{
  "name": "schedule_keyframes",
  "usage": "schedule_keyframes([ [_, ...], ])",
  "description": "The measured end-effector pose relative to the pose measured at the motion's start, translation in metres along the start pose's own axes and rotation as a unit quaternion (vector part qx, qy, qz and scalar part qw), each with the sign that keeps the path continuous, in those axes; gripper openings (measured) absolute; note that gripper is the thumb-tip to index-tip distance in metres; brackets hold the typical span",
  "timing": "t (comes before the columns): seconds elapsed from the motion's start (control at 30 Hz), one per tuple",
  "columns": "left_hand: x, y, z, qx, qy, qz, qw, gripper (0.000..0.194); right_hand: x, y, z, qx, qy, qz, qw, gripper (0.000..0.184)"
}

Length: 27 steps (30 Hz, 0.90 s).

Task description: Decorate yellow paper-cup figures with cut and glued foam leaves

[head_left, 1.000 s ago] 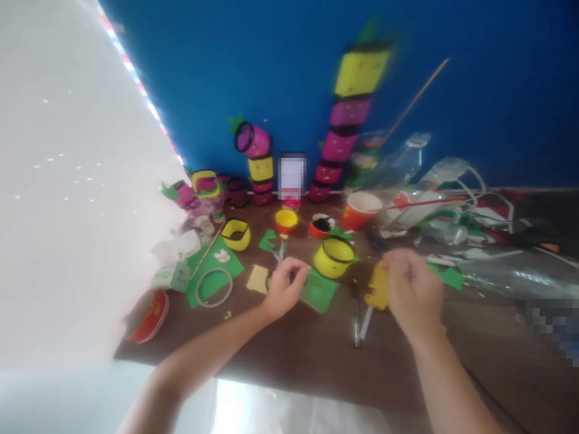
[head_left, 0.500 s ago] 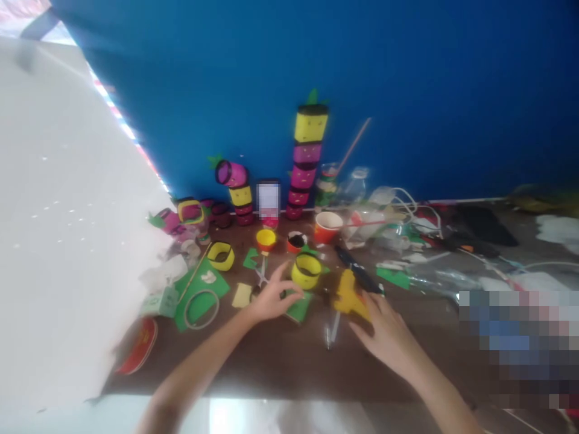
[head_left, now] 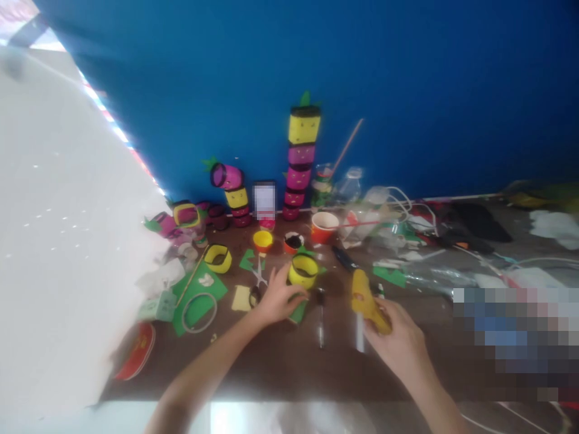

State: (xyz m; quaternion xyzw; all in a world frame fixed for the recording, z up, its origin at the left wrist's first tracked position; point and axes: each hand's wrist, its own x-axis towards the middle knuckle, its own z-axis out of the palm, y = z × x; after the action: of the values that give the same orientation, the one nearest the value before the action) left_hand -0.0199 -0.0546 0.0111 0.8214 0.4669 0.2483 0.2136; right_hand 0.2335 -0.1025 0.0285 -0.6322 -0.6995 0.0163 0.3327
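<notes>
My right hand (head_left: 400, 331) is wrapped round the grip of a yellow glue gun (head_left: 364, 295), raised a little over the table. A whitish glue stick (head_left: 360, 337) shows below the gun. On the left, my left hand (head_left: 281, 298) has its fingers against the near left side of a yellow cup with dark rims (head_left: 304, 272), which stands on the table. Under that hand lies a small green piece (head_left: 298, 312), and scissors (head_left: 259, 277) are just left of it. Between the hands rests a thin clear tool with a dark tip (head_left: 321, 322).
Stacked pink and yellow cup figures (head_left: 301, 157) stand against the blue wall. Another yellow cup (head_left: 218, 258), green sheets (head_left: 194, 301) and a tape roll (head_left: 199, 313) lie left. A red-and-white cup (head_left: 324, 227), plastic bottles and cables crowd the back right.
My right hand has picked up the yellow glue gun and turned it upright. My left hand has moved in against the yellow cup. The view has shifted slightly.
</notes>
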Motion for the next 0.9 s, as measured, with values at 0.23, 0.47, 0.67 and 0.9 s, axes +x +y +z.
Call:
schedule_keyframes([
  [0.23,0.005,0.002,0.001,-0.006,0.002,-0.006,1.0,0.012,-0.004,-0.023,-0.019,0.261,-0.084,0.259,0.926,0.034],
  [0.47,0.006,0.001,-0.004,-0.088,-0.024,-0.064,0.994,0.013,-0.005,-0.048,-0.01,0.433,-0.149,0.311,0.833,0.042],
  [0.67,0.007,0.0,-0.006,-0.118,-0.02,-0.079,0.99,0.015,0.003,-0.054,0.007,0.392,-0.193,0.295,0.85,0.045],
  [0.9,0.007,-0.001,-0.006,-0.136,-0.023,-0.085,0.987,0.015,0.003,-0.049,0.02,0.381,-0.184,0.285,0.86,0.046],
])
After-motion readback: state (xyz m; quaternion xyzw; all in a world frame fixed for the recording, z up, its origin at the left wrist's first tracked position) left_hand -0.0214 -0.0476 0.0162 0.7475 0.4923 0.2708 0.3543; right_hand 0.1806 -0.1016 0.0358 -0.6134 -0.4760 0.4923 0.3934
